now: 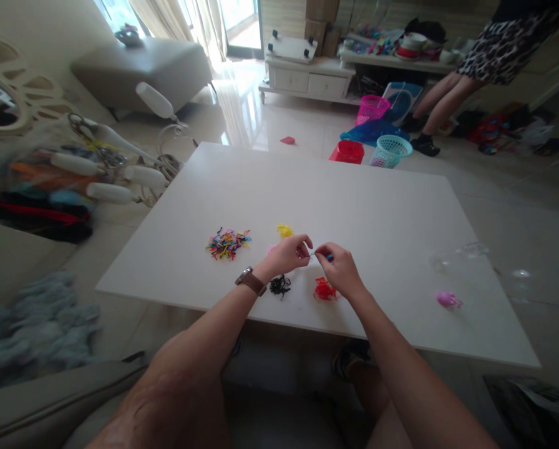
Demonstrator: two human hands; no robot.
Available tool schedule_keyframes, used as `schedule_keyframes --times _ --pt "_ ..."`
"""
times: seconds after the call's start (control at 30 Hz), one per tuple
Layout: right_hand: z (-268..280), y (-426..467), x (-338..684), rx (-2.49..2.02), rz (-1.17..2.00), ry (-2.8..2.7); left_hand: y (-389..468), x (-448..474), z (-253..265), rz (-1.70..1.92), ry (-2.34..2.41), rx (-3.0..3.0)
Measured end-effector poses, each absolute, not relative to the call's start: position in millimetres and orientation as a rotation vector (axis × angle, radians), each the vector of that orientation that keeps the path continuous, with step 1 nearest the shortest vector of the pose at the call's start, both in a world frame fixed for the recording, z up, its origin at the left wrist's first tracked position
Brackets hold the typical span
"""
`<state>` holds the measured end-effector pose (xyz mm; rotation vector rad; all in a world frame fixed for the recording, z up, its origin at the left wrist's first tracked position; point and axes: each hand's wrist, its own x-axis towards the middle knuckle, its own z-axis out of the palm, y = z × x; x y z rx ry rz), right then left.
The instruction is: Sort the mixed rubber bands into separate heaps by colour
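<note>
- Both hands are working close together over the white surface (377, 206), fingertips nearly meeting.
- Right hand (339, 265) is pinching a thin strand (312, 254), thumb against finger; a blue bit (330, 257) is showing at its fingers.
- Left hand (294, 254) is curling loosely at the strand's other end, a gap showing between thumb and index; can't tell if it's clamping.
- Strand is hanging in the small gap between the hands, above the surface.
- Around them, yellow pile (284, 231), black pile (280, 286) and red pile (325, 289) are lying; mixed pile (228, 243) is sitting farther left.
- Wristwatch (250, 280) is circling the left wrist; any lettering is too small to read.
- Left hand is mostly hiding a pink pile (272, 250); right forearm is edging over the red.
- Top edge is cutting off another person (490, 53).
</note>
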<state>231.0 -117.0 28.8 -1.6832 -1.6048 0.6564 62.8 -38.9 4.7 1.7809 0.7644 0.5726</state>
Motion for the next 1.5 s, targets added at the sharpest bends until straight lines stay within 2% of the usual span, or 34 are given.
schedule_keyframes --times 0.13,0.4,1.1,1.5 --pt "27 -116 235 -1.716 0.603 -1.581 -33 59 7 0.585 0.871 1.814" --pt "27 -116 238 -1.774 0.599 -1.529 -1 29 4 0.683 1.488 1.664" --pt "32 -118 250 -1.815 0.551 -1.53 -8 46 -6 0.562 1.431 1.51" --pt "22 -119 292 -2.3 0.472 -1.606 -9 41 5 0.625 1.448 1.548"
